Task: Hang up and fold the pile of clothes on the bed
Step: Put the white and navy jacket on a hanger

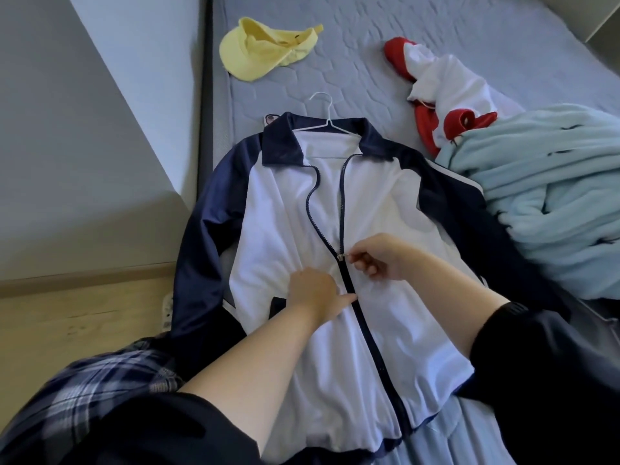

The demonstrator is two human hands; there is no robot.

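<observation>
left hand [315, 293] pressed the jacket [278, 229] flat on the bed [335, 78] at 8 o'clock of the zip pull [343, 257], which right hand [375, 260] pinched, open teeth running toward the hanger [323, 109] at 12 o'clock.

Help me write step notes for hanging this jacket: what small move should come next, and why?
Probably draw the zipper pull up toward the collar. The right hand pinches it, the left hand rests on the jacket beside the joined teeth, and the zip is closed below the pull but open above. The hanger sits inside the neck.
</observation>
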